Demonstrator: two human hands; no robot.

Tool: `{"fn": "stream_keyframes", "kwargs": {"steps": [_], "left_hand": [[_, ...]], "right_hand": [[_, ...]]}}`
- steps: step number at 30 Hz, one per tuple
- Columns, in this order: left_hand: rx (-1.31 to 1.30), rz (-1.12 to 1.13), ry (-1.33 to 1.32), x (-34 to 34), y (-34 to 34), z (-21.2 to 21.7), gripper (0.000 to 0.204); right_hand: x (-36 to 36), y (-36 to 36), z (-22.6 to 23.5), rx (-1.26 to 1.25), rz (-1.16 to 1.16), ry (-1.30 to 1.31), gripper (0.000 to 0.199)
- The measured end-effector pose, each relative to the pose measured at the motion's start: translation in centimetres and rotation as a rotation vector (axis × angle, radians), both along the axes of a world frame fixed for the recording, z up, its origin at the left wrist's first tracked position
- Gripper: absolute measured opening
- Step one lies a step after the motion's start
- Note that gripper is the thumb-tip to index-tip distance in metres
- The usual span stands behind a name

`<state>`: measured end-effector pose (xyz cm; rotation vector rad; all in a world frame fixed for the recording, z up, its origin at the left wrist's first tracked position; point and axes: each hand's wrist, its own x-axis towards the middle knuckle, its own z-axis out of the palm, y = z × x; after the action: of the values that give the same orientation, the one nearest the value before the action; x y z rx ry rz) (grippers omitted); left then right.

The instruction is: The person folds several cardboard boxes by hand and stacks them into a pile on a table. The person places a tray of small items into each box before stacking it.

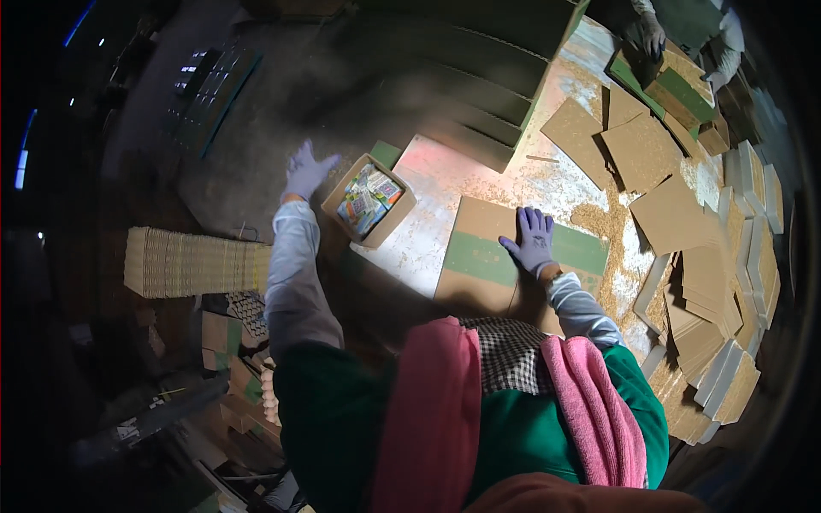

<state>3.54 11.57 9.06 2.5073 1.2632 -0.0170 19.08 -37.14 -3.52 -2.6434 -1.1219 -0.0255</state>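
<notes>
Both my hands wear pale lavender gloves. My left hand (306,173) hangs in the air with its fingers spread, holding nothing, just beyond the left side of a small open cardboard box (393,224). Inside that box lie several colourful printed packets (369,198). My right hand (535,241) rests with fingers stretched out on top of a larger cardboard box (481,221) with a broad green band. This box lies on the worn white table (419,261) close in front of me; my right forearm covers part of it.
Cardboard sheets (641,154) and brown crumbs (603,227) cover the table's right side, beside thick stacked slabs (753,256). Tall dark green cartons (487,77) stand at the far edge. A co-worker's gloved hand (653,36) is over a green-and-brown box. Nested egg trays (192,262) lie left.
</notes>
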Motion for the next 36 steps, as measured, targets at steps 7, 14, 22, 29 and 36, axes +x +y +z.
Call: {"fn": "stream_keyframes", "kwargs": {"steps": [7, 14, 22, 29, 36], "left_hand": [[-0.085, -0.117, -0.172, -6.8, -10.2, -10.9, 0.036], [-0.259, -0.071, -0.210, -3.2, -24.4, -10.6, 0.056], [-0.431, 0.056, -0.775, -14.1, -28.4, -6.9, 0.062], [0.202, 0.660, 0.048, -47.7, -32.3, -5.9, 0.023], [0.044, 1.518, -0.445, -61.2, -30.1, 2.1, 0.042]], "right_hand": [[0.2, -11.6, -1.2, -0.029, 0.030, 0.144, 0.084], [2.5, -12.5, -1.2, -0.234, -0.044, 0.249, 0.084], [6.2, -13.3, -4.7, -0.444, -0.017, 0.301, 0.080], [4.6, -8.6, -4.0, -0.684, -0.021, 0.171, 0.074], [-13.3, 6.0, -1.9, -0.373, 0.334, 0.879, 0.037]]}}
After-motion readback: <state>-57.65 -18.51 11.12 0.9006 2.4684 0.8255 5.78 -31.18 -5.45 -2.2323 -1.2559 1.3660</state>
